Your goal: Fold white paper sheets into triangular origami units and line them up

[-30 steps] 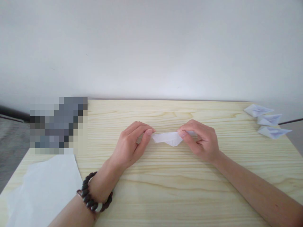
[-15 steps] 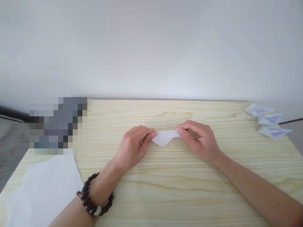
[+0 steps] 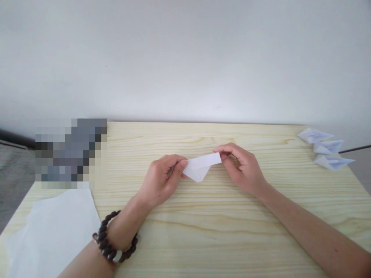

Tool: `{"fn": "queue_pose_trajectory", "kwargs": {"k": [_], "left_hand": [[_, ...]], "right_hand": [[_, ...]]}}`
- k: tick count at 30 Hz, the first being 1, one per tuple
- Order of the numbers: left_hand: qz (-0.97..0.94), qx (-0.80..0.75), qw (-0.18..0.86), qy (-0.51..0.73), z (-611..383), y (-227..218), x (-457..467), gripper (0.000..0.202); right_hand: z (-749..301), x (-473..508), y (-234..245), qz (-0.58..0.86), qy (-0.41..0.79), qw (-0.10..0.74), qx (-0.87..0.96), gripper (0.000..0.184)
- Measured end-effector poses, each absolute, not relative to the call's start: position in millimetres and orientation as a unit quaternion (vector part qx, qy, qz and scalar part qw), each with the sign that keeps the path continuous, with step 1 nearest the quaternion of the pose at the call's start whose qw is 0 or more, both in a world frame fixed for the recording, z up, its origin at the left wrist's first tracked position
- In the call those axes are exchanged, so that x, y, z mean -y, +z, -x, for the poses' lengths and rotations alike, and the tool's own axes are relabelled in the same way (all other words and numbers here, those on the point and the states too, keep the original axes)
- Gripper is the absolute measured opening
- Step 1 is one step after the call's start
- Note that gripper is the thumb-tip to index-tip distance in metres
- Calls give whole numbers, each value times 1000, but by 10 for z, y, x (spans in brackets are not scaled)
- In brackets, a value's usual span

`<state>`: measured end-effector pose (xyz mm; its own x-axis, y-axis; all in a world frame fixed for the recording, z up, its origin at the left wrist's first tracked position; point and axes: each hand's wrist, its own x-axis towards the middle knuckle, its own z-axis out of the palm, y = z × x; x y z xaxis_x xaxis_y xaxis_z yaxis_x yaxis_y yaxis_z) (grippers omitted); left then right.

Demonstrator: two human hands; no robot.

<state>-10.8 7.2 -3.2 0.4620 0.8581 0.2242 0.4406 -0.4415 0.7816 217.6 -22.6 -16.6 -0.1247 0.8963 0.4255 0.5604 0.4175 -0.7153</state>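
A small piece of folded white paper [image 3: 199,164] is held up over the middle of the table, with a straight band along its top and a blunt point below. My left hand [image 3: 164,177] pinches its left end between thumb and fingers. At the right end, my right hand [image 3: 243,166] has its fingers curled, the index finger reaching behind the top edge and the thumb at the side edge. The right fingertips are partly hidden by the paper. A dark bead bracelet [image 3: 102,245] circles my left wrist.
Three folded paper boats [image 3: 333,162] lie in a column at the table's far right. White paper sheets [image 3: 55,231] are spread at the left front, below a blurred-out dark object [image 3: 78,150]. The wooden table [image 3: 203,231] meets a pale wall [image 3: 185,58] at the back.
The paper's right end has tilted up, and its band now shows in full. My right thumb has slid off the paper's front to its right edge. The left hand keeps its pinch.
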Motion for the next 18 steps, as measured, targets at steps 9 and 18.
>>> {"fn": "queue_pose_trajectory", "kwargs": {"k": [9,18], "left_hand": [[-833,-369,310,270,108,-18,-74,23],[-866,-273,240,344,94,-30,-68,37]], "right_hand": [[-2193,240,-188,389,126,414,814,17],[-2145,247,-160,416,112,423,797,11]]}}
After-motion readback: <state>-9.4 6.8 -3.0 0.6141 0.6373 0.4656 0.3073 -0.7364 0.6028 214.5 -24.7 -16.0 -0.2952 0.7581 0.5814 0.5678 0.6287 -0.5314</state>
